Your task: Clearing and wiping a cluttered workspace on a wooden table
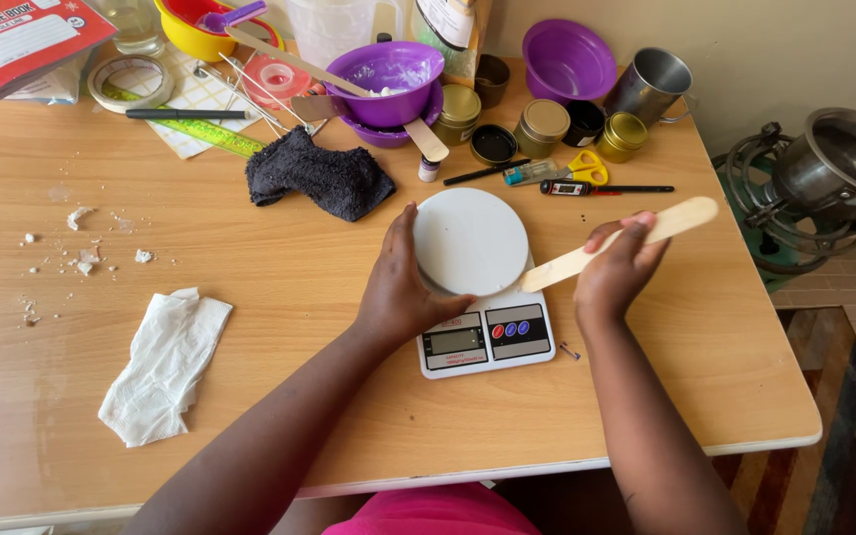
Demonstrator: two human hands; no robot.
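Two hands working at a white kitchen scale [484, 332] on the wooden surface [279, 267]; single head view only.

Left hand [400, 287]: open, palm and fingers cupped against left edge of the scale's round white platform [470, 241], thumb near the display. Holding nothing else.

Right hand [618, 269]: closed around a flat wooden stirring stick [614, 244], just right of the scale, stick's lower end reaching to the platform's right edge, upper end pointing up and away.

Beyond the scale: dark cloth [319, 176], stacked purple bowls [385, 79] with another stick resting across, small gold tins [544, 122], yellow-handled scissors [579, 168], probe thermometer [601, 187], metal cup [649, 85]. Left of the scale: crumpled white tissue [162, 364], scattered white crumbs [76, 260]. Right of the scale, off the surface: metal pot on a stand [834, 168].

Risks, as judgement:
- Left hand pressing on platform: likely skews zero or reading.
- Stick tip resting on platform: same error.
- Sideways push: could slide scale toward near edge.
- Residue on stick, if any (cannot tell): could smear platform.
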